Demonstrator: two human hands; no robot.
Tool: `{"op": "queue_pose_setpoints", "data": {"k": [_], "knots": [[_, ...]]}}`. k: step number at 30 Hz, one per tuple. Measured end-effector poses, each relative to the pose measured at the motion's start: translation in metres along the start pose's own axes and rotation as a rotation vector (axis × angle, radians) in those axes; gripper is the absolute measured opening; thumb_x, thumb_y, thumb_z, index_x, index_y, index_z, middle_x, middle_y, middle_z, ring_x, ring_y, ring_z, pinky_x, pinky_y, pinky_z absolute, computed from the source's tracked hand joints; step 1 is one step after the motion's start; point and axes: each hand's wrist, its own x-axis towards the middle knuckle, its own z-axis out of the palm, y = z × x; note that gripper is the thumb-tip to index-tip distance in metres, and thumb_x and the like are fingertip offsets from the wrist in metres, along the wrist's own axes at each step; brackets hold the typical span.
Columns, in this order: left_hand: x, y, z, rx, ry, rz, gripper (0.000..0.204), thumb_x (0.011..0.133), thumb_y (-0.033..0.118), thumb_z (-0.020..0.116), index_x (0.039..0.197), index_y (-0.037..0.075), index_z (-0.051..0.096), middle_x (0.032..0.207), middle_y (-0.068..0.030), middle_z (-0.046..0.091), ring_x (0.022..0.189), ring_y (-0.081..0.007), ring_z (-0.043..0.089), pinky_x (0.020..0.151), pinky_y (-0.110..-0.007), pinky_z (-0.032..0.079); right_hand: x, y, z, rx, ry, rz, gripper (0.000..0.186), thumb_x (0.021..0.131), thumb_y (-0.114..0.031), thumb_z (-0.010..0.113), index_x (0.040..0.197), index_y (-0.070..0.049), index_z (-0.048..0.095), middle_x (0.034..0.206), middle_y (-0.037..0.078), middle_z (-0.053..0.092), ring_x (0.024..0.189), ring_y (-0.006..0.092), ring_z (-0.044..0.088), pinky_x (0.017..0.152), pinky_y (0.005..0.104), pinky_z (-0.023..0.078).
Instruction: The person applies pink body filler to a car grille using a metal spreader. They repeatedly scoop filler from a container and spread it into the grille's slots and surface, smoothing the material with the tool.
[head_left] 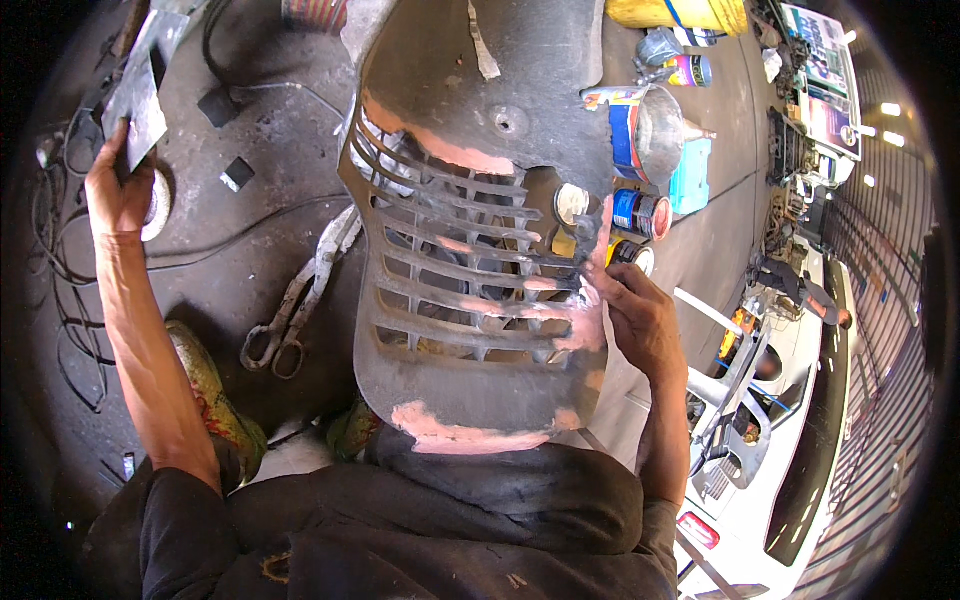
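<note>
A dark grey plastic vehicle grille panel [440, 392] with open slats rests in front of me, its near end at my lap. Pink filler [470, 430] is spread along its near edge, its right side and some slats. Out at the far left, my left hand [122, 195] grips a flat grey-white plate [140, 110], thumb on top. My right hand [640, 310] is at the panel's right edge, beside the filler, with fingers curled and pinched. Whatever small thing those fingers hold is hidden.
Old tin snips [310, 280] and hoses lie on the floor at left, near a dark block [237, 174]. Right of the panel stand an opened metal can [655, 135], a blue-labelled tin [640, 214] and a turquoise container [692, 178]. A white vehicle [740, 530] and another person [800, 288] are farther right.
</note>
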Motion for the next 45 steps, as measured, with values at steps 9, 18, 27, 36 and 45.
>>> {"op": "queue_pose_setpoints", "data": {"k": [9, 18, 27, 36, 45], "knots": [[-0.018, -0.011, 0.046, 0.070, 0.193, 0.064, 0.030, 0.095, 0.004, 0.051, 0.123, -0.005, 0.057, 0.125, -0.0126, 0.060, 0.113, -0.0203, 0.058, 0.100, -0.032, 0.043, 0.001, 0.007, -0.005, 0.128, -0.032, -0.015, 0.047, 0.078, 0.011, 0.057, 0.117, -0.014, 0.065, 0.100, 0.011, 0.064, 0.085, 0.0296, 0.065, 0.074, 0.0361, 0.052], [-0.015, -0.017, 0.034, 0.205, 0.098, 0.090, 0.035, 0.095, 0.003, 0.052, 0.129, -0.004, 0.052, 0.132, -0.0110, 0.055, 0.118, -0.0191, 0.053, 0.105, -0.033, 0.038, 0.005, 0.012, -0.001, 0.366, -0.023, 0.100, 0.043, 0.078, 0.009, 0.059, 0.116, -0.011, 0.065, 0.102, 0.012, 0.065, 0.084, 0.0286, 0.065, 0.072, 0.0341, 0.052], [-0.029, -0.022, 0.075, 0.074, 0.259, 0.057, 0.035, 0.097, 0.007, 0.048, 0.129, -0.004, 0.052, 0.132, -0.0117, 0.053, 0.117, -0.0198, 0.052, 0.103, -0.034, 0.040, 0.008, 0.019, 0.002, 0.372, -0.116, 0.067, 0.047, 0.080, 0.008, 0.058, 0.122, -0.012, 0.062, 0.096, 0.011, 0.065, 0.080, 0.0275, 0.064, 0.071, 0.0338, 0.051], [-0.014, -0.021, 0.052, 0.051, 0.197, 0.043, 0.033, 0.095, 0.009, 0.052, 0.125, -0.005, 0.055, 0.127, -0.0133, 0.058, 0.114, -0.0225, 0.056, 0.101, -0.035, 0.043, 0.003, 0.014, -0.003, 0.413, -0.073, 0.150, 0.044, 0.082, 0.007, 0.057, 0.123, -0.010, 0.062, 0.101, 0.013, 0.067, 0.084, 0.0268, 0.065, 0.075, 0.0347, 0.051], [-0.017, -0.021, 0.057, 0.023, 0.249, 0.001, 0.032, 0.096, 0.010, 0.050, 0.124, -0.003, 0.056, 0.125, -0.0124, 0.059, 0.113, -0.0229, 0.057, 0.100, -0.036, 0.044, 0.010, 0.013, 0.004, 0.288, -0.031, -0.005, 0.047, 0.079, 0.006, 0.057, 0.121, -0.013, 0.062, 0.101, 0.013, 0.066, 0.083, 0.0307, 0.065, 0.073, 0.0353, 0.051]]}}
